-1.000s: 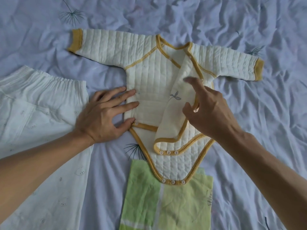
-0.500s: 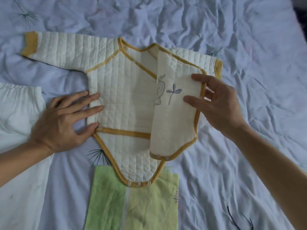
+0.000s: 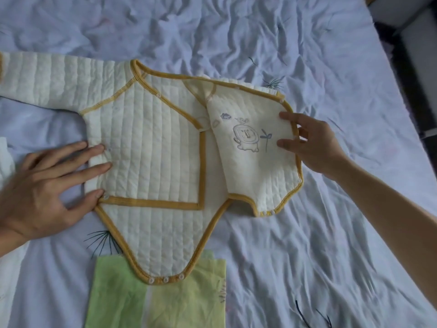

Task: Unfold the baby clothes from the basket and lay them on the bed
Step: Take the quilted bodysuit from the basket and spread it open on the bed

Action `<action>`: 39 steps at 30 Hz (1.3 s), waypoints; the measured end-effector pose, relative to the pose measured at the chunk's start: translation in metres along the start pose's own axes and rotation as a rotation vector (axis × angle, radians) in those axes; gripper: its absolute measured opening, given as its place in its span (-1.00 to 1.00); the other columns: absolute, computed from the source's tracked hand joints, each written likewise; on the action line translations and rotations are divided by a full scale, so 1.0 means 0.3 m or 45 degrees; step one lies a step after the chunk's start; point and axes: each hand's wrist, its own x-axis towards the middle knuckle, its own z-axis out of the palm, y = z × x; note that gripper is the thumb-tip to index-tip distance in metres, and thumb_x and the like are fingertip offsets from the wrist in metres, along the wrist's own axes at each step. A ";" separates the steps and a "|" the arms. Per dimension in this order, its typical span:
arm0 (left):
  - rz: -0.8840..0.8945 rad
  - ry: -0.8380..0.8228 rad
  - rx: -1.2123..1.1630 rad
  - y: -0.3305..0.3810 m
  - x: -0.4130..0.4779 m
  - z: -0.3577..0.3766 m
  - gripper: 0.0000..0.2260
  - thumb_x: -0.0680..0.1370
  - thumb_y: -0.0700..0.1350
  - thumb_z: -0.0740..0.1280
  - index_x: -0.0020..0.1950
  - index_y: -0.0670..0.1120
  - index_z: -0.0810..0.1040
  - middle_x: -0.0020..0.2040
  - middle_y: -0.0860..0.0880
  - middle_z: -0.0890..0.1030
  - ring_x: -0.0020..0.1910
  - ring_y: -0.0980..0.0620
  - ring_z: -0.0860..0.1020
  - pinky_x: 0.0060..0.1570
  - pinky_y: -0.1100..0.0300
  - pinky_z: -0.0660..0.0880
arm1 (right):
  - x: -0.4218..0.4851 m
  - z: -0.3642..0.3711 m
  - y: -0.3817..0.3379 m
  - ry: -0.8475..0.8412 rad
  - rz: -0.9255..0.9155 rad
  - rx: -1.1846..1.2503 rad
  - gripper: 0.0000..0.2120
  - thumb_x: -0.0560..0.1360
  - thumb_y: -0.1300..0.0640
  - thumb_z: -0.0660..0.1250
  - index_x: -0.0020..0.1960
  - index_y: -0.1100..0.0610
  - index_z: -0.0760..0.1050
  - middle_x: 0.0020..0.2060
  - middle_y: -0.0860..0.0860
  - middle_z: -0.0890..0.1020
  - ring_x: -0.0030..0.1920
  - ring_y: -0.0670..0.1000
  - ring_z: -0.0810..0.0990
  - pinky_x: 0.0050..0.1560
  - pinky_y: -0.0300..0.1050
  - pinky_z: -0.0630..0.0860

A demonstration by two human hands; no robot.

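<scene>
A cream quilted baby bodysuit [image 3: 146, 147] with mustard trim lies spread on the pale blue bed sheet [image 3: 307, 245]. My left hand [image 3: 52, 183] presses flat on its left side edge, fingers spread. My right hand [image 3: 309, 143] pinches the trimmed edge of the front flap [image 3: 250, 159], which bears a small lion print and is swung out to the right, lifted off the sheet. The right sleeve is hidden under that flap. The left sleeve runs off the left edge of the view.
A green and yellow folded cloth [image 3: 160, 297] lies below the bodysuit, under its snap end. A white garment [image 3: 7, 233] lies at the left edge. The bed's right edge and a dark gap [image 3: 411, 74] show at the upper right.
My right hand has pulled the front flap open from the middle of the bodysuit out to the right, uncovering the inner panel. My left hand has stayed pressed on the left side. The view shifted right.
</scene>
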 end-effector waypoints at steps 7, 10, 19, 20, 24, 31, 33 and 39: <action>0.040 0.055 0.053 0.085 0.044 -0.066 -0.56 0.56 0.09 0.31 0.41 -0.01 0.59 0.53 0.05 0.46 0.49 -0.05 0.44 0.21 -0.26 0.46 | -0.001 0.088 0.018 -0.024 0.043 -0.268 -0.44 0.50 0.17 0.50 0.44 -0.12 0.46 0.15 -0.07 0.56 -0.01 0.01 0.57 0.09 -0.08 0.53; 0.042 0.052 0.077 0.098 0.051 -0.077 -0.59 0.56 0.09 0.33 0.36 -0.03 0.63 0.51 0.02 0.48 0.48 -0.05 0.45 0.24 -0.19 0.45 | -0.020 0.104 -0.019 0.056 -0.043 -0.430 -0.46 0.49 0.25 0.49 0.44 0.08 0.49 0.40 0.05 0.47 0.28 0.13 0.51 0.32 -0.10 0.39; 0.009 -0.001 0.098 0.114 0.055 -0.095 -0.59 0.59 0.12 0.29 0.39 0.01 0.61 0.53 0.05 0.45 0.51 -0.02 0.42 0.33 0.03 0.29 | -0.132 0.342 -0.292 -0.035 -0.711 -0.257 -0.62 0.54 0.22 0.44 0.35 0.16 0.56 0.32 0.09 0.58 0.30 0.09 0.55 0.29 -0.08 0.50; 0.007 -0.003 0.102 0.116 0.056 -0.097 -0.59 0.59 0.12 0.28 0.38 0.01 0.61 0.53 0.05 0.45 0.51 -0.02 0.42 0.32 0.03 0.29 | -0.125 0.371 -0.300 -0.108 -0.705 -0.271 -0.61 0.55 0.18 0.44 0.37 0.17 0.55 0.33 0.08 0.57 0.32 0.10 0.53 0.32 -0.05 0.48; -0.007 -0.017 0.115 0.128 0.060 -0.105 -0.60 0.60 0.13 0.26 0.36 0.00 0.63 0.51 0.03 0.47 0.49 -0.03 0.44 0.29 -0.04 0.35 | -0.087 0.427 -0.263 -0.195 -0.620 -0.374 -0.50 0.56 -0.01 0.44 0.42 0.17 0.50 0.39 0.09 0.54 0.40 0.14 0.44 0.42 0.02 0.38; -0.023 -0.060 0.132 0.147 0.071 -0.124 -0.59 0.56 0.09 0.29 0.35 -0.02 0.64 0.49 -0.01 0.49 0.47 -0.08 0.47 0.26 -0.14 0.41 | -0.065 0.370 -0.091 -0.135 -0.726 -0.511 -0.35 0.53 -0.25 0.32 0.49 0.10 0.44 0.48 0.04 0.46 0.45 0.15 0.40 0.51 0.10 0.26; -0.033 -0.064 0.135 0.151 0.072 -0.127 -0.59 0.55 0.08 0.30 0.34 -0.03 0.64 0.49 -0.01 0.49 0.46 -0.09 0.47 0.26 -0.14 0.40 | -0.073 0.386 -0.061 -0.132 -0.732 -0.443 -0.34 0.53 -0.27 0.31 0.52 0.04 0.40 0.52 0.01 0.41 0.46 0.13 0.38 0.53 0.08 0.25; -0.032 -0.068 0.119 0.140 0.065 -0.116 -0.59 0.57 0.10 0.29 0.36 -0.01 0.63 0.50 0.01 0.48 0.49 -0.06 0.44 0.30 -0.07 0.35 | -0.062 0.426 -0.022 -0.050 -0.716 -0.301 -0.38 0.53 -0.29 0.33 0.51 -0.06 0.41 0.51 -0.09 0.41 0.47 0.03 0.37 0.54 0.04 0.26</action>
